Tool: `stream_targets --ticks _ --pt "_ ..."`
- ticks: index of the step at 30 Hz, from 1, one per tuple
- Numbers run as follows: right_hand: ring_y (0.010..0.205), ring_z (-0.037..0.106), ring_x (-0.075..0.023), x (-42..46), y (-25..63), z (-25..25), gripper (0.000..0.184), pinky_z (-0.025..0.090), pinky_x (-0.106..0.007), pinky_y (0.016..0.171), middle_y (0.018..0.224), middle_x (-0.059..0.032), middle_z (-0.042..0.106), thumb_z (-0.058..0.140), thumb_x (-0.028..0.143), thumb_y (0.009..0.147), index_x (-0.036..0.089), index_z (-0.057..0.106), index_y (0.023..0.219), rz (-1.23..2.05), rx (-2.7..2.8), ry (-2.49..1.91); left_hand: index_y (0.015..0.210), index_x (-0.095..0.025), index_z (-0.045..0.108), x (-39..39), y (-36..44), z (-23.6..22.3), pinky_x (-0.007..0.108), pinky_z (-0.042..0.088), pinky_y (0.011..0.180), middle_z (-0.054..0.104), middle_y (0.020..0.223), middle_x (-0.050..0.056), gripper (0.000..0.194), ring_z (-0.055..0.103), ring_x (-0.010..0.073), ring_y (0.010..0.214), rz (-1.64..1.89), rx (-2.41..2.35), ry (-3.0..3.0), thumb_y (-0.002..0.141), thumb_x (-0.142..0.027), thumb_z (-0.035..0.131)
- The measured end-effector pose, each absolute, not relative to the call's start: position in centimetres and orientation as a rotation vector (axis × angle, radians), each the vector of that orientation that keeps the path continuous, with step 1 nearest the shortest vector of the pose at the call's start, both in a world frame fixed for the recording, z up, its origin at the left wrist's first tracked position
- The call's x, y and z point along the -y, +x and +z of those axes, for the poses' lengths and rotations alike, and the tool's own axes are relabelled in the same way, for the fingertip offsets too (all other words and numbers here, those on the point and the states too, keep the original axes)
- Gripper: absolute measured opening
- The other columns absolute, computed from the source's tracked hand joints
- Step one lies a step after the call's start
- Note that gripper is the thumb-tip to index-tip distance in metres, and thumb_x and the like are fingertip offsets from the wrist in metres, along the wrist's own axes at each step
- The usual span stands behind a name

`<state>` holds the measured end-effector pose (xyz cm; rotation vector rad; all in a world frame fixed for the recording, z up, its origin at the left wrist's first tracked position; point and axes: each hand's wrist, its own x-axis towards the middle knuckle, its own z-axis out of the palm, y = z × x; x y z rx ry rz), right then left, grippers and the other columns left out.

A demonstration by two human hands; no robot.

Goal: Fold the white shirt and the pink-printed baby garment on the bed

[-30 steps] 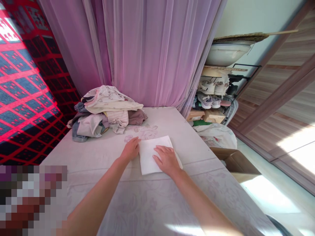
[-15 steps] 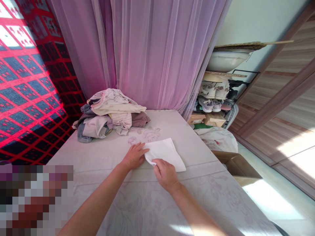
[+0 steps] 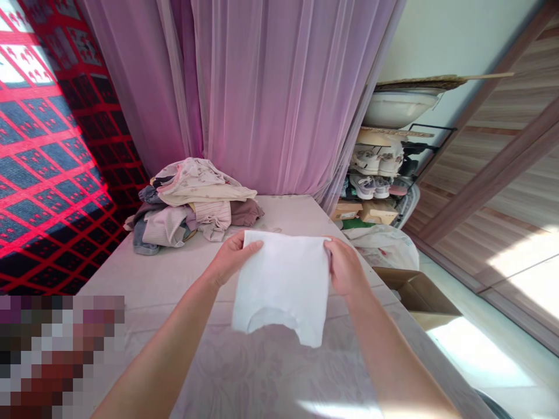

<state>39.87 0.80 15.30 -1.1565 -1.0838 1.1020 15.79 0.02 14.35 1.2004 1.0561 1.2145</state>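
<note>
A folded white shirt (image 3: 283,279) hangs from both hands above the bed, its curved neckline edge at the bottom. My left hand (image 3: 233,256) pinches the upper left corner, thumb lying on the front of the fabric. At the upper right corner, my right hand (image 3: 345,265) grips the cloth between thumb and fingers. The top edge is stretched nearly straight between them. Beneath is the bed's pale floral cover (image 3: 262,384).
A heap of crumpled clothes (image 3: 192,198) lies at the bed's far left, before a purple curtain (image 3: 271,99). On the right are a shoe rack (image 3: 371,174), a plastic bag (image 3: 384,244) and an open cardboard box (image 3: 419,291). A red-and-black patterned cloth (image 3: 56,151) hangs left.
The white shirt has been lifted off the bed and turned to hang down. Both hands have moved apart to its upper corners; the left was lying beside it before.
</note>
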Motion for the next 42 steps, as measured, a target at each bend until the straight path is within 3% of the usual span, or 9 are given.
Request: stream_targets --ticks 4,7,9,13,20,25,34,39,42 --pt "0.062 0.057 -0.0135 -3.4 37.2 11.4 0.021 0.043 -0.022 0.056 0.07 0.0014 0.062 0.048 0.029 0.072 0.019 0.061 0.085 1.35 1.071 -1.375 0.098 -0.018 0.06 -0.9 14.7 11.1 0.027 0.052 0.06 0.071 0.085 0.004 0.042 0.066 0.0178 0.07 1.222 -1.406 1.031 0.068 -0.045 0.073" --pt "0.081 0.063 -0.0149 -3.4 36.4 8.2 0.03 0.048 -0.025 0.071 0.095 -0.0036 0.068 0.045 0.026 0.078 0.02 0.061 0.103 1.255 1.179 -1.606 0.103 -0.018 0.058 -0.2 13.0 7.6 0.027 0.052 0.064 0.071 0.085 0.005 0.036 0.067 0.0181 0.075 1.171 -1.646 0.912 0.073 -0.036 0.07" --pt "0.09 0.063 -0.0157 -2.2 36.7 6.7 0.028 0.046 -0.026 0.078 0.101 -0.0044 0.069 0.046 0.028 0.081 0.021 0.063 0.102 1.1 1.333 -1.669 0.107 -0.018 0.056 1.1 11.9 6.2 0.027 0.053 0.067 0.07 0.09 0.006 0.035 0.067 0.0169 0.078 1.149 -1.672 0.884 0.077 -0.032 0.065" --pt "0.084 0.064 -0.0171 0.7 37.4 5.6 0.027 0.044 -0.026 0.074 0.089 -0.0029 0.072 0.043 0.034 0.088 0.023 0.068 0.092 0.776 1.827 -1.836 0.105 -0.018 0.056 4.0 10.7 5.1 0.025 0.054 0.064 0.067 0.095 0.005 0.028 0.066 0.014 0.078 1.047 -1.716 0.911 0.08 -0.031 0.059" --pt "0.084 0.067 -0.0203 0.5 35.9 6.3 0.035 0.043 -0.027 0.068 0.09 -0.0065 0.073 0.05 0.05 0.085 0.022 0.07 0.091 0.761 2.028 -2.059 0.105 -0.021 0.056 7.0 11.1 5.2 0.024 0.044 0.052 0.066 0.078 -0.001 0.031 0.061 0.0139 0.059 0.601 -1.942 1.302 0.083 -0.042 0.05" --pt "0.086 0.066 -0.0175 -0.4 35.7 7.0 0.022 0.04 -0.024 0.067 0.093 -0.0034 0.073 0.052 0.034 0.085 0.023 0.068 0.095 0.74 2.024 -2.033 0.116 -0.021 0.053 7.4 12.5 6.9 0.024 0.041 0.064 0.067 0.076 -0.002 0.036 0.064 0.0162 0.073 0.439 -2.084 1.506 0.082 -0.036 0.053" --pt "0.085 0.065 -0.0165 1.0 37.0 5.5 0.025 0.04 -0.025 0.07 0.091 -0.0026 0.073 0.049 0.031 0.09 0.021 0.062 0.108 0.696 2.026 -1.977 0.122 -0.022 0.052 7.9 13.4 6.2 0.023 0.038 0.063 0.064 0.078 -0.002 0.037 0.063 0.0144 0.072 0.373 -2.037 1.633 0.085 -0.028 0.048" --pt "0.091 0.066 -0.021 1.1 37.1 6.6 0.036 0.043 -0.03 0.074 0.097 -0.0067 0.072 0.05 0.035 0.089 0.021 0.056 0.121 0.635 2.093 -2.048 0.123 -0.025 0.053 8.2 12.6 6.6 0.024 0.04 0.064 0.066 0.079 -0.002 0.037 0.063 0.0158 0.074 0.297 -2.057 1.678 0.087 -0.033 0.048" --pt "0.095 0.065 -0.0225 0.8 36.4 8.1 0.035 0.045 -0.033 0.079 0.106 -0.0097 0.069 0.049 0.027 0.088 0.021 0.057 0.122 0.464 2.165 -2.045 0.117 -0.024 0.059 7.1 12.8 7.3 0.028 0.046 0.07 0.069 0.093 0.004 0.033 0.065 0.0193 0.084 0.29 -2.144 1.758 0.09 -0.037 0.043"
